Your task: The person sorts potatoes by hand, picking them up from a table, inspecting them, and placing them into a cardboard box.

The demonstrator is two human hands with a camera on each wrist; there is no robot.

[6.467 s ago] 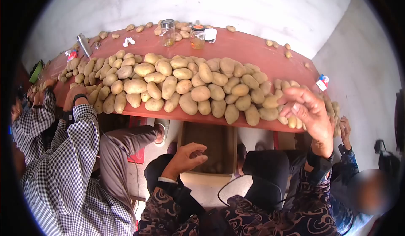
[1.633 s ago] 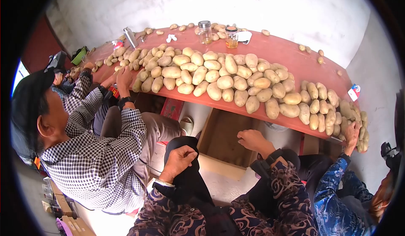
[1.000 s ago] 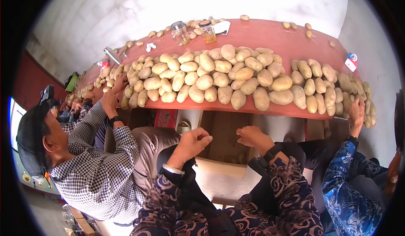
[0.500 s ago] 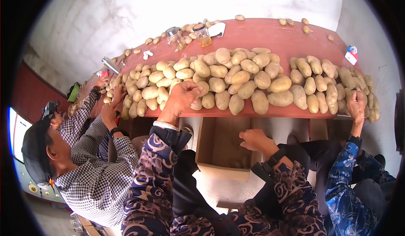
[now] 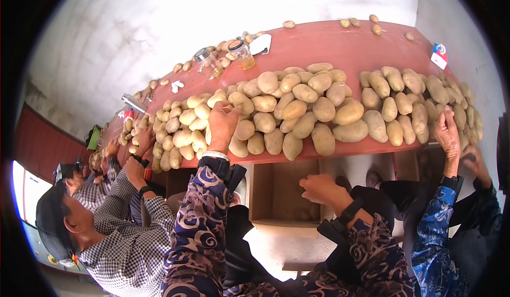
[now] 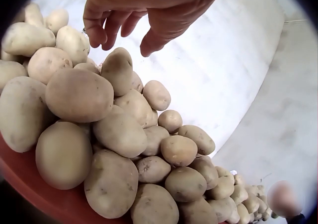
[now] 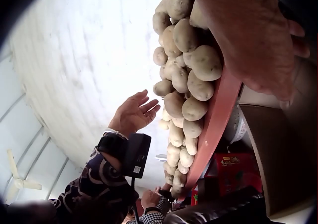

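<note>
Up goes the call: left of centre, the left arm (image 5: 194,228) is stretched upward, left hand (image 5: 222,124) bent, thumb parted from fingers (image 6: 94,30); lower, right of centre, the right hand (image 5: 324,188) is held loosely curled.

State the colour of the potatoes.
The potatoes are pale yellowish brown, showing best in the left wrist view.

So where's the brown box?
In the head view, the brown box sits below the near edge of the red table, the right hand overlapping its right side.
</note>
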